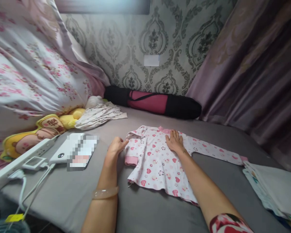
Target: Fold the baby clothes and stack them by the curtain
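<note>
A small white long-sleeved shirt (157,155) with pink hearts and pink cuffs lies spread on the grey bed sheet (145,210). My left hand (116,146) is closed at the edge of its left-side sleeve, thumb and fingers pinching the cloth. That sleeve is folded down beside the body of the shirt, its cuff pointing toward me. My right hand (175,140) rests flat on the shirt just below the pink collar, fingers stretched out. The other sleeve (215,152) reaches out to the right.
Folded cloths (276,187) are stacked at the right. On the left lie a power strip (21,161), cables, a white device (65,149), a yellow plush toy (26,140) and a crumpled garment (99,115). A black and pink long bag (150,102) lies along the wall.
</note>
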`<state>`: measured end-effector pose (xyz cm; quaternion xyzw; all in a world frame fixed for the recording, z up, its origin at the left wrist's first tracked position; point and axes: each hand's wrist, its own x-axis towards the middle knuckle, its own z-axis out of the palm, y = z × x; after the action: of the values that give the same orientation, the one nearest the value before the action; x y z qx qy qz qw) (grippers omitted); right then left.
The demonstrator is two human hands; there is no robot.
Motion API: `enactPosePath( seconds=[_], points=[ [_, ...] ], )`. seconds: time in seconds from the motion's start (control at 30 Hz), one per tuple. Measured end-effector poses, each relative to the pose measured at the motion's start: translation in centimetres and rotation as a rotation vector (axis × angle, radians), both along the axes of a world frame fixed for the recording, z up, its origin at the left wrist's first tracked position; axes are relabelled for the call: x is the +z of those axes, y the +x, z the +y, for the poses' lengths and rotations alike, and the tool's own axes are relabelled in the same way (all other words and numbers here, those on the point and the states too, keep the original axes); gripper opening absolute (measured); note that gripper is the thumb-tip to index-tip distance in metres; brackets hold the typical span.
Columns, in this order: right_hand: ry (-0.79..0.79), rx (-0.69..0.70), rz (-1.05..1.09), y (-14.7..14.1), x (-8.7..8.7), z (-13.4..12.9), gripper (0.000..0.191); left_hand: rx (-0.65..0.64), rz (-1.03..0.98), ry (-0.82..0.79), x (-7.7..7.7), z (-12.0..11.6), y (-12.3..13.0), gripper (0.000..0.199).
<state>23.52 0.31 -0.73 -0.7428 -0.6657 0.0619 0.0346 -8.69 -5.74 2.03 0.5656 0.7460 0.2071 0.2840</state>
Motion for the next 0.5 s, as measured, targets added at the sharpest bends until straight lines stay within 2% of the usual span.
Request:
enactPosePath(
  seconds=[0.1,0.23,0.4,0.5],
  points=[
    [-0.015,0.005,0.020,-0.1,0.6,0.3,0.065,-0.052,-0.106,-0.125,1.0,-0.7,0.2,0.033],
    [0.031,0.028,0.024,-1.6,1.7,0.8,0.061,-0.065,-0.147,-0.170,2.1,-1.3,0.8,0.039],
    [0.098,0.252,0.135,-6.6,2.2,1.8,0.051,-0.086,-0.156,-0.237,3.2,-1.7,1.5,0.039],
    [0.079,0.316,0.233,-10.0,2.0,2.5,0.050,-0.128,-0.163,-0.256,3.2,-1.7,1.7,0.031]
  ],
)
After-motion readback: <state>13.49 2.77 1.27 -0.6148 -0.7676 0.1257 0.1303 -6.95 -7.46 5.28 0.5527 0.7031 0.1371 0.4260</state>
